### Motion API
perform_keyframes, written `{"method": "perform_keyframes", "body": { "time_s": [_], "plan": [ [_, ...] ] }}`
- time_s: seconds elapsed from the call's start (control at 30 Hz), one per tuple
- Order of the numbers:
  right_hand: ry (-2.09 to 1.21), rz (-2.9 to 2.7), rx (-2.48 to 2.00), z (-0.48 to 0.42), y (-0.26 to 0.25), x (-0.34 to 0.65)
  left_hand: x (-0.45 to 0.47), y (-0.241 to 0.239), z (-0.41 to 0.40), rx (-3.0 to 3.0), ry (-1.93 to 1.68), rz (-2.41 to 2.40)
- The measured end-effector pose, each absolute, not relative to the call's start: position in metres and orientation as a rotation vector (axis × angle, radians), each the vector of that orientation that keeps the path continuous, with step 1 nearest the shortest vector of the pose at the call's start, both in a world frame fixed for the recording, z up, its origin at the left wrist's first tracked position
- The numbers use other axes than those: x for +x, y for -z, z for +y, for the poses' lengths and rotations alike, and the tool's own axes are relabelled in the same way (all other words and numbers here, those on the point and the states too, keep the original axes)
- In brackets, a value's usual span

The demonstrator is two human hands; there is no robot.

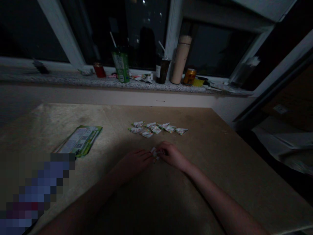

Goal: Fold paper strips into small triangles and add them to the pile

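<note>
On the brown table, my left hand (pixel 138 160) lies with its fingers stretched out, the fingertips against a small folded paper packet (pixel 154 151). From the other side my right hand (pixel 172 155) has thumb and fingers drawn together at the packet's right edge. Dim light and the fingers hide part of this packet. Beyond the hands, several similar folded packets (pixel 156 130), pale with green and red print, lie in two uneven rows. A stack of flat green-and-white printed wrappers (pixel 84 140) rests on the left of the table.
A blurred-out object (pixel 41 189) covers the near left. Along the windowsill (pixel 140 85) stand a green cup (pixel 121 65), a dark cup with straw (pixel 162 70), a tall beige flask (pixel 181 60), a golden can (pixel 189 77) and a red jar (pixel 99 70).
</note>
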State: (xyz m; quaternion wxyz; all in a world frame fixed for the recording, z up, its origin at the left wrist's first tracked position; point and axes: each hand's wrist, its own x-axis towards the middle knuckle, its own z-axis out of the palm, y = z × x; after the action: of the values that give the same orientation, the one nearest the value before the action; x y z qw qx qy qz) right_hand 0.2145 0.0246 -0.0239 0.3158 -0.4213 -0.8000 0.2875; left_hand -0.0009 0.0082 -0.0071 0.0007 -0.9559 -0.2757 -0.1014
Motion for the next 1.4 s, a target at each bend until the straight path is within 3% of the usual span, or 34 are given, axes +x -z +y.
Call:
{"method": "perform_keyframes", "body": {
  "time_s": [0.33, 0.57, 0.8, 1.0, 1.4],
  "plan": [
    [-0.858, -2.225, -0.985, 0.023, 0.013, 0.221, -0.008, 0.006, 0.013, -3.102, 0.216, -0.848],
    [-0.969, -2.213, -0.949, 0.021, 0.016, 0.218, -0.012, 0.011, 0.018, -3.167, 0.421, -0.927],
    [-0.921, -2.183, -0.957, 0.022, 0.023, 0.215, -0.011, 0.014, 0.019, -3.174, 0.472, -1.069],
    [-0.899, -2.161, -1.006, 0.023, 0.025, 0.212, -0.004, 0.011, 0.011, -3.090, 0.749, -1.418],
    [-0.692, -2.220, -1.075, 0.022, 0.024, 0.208, 0.000, 0.020, 0.018, -2.868, 0.617, -1.418]
  ]
}}
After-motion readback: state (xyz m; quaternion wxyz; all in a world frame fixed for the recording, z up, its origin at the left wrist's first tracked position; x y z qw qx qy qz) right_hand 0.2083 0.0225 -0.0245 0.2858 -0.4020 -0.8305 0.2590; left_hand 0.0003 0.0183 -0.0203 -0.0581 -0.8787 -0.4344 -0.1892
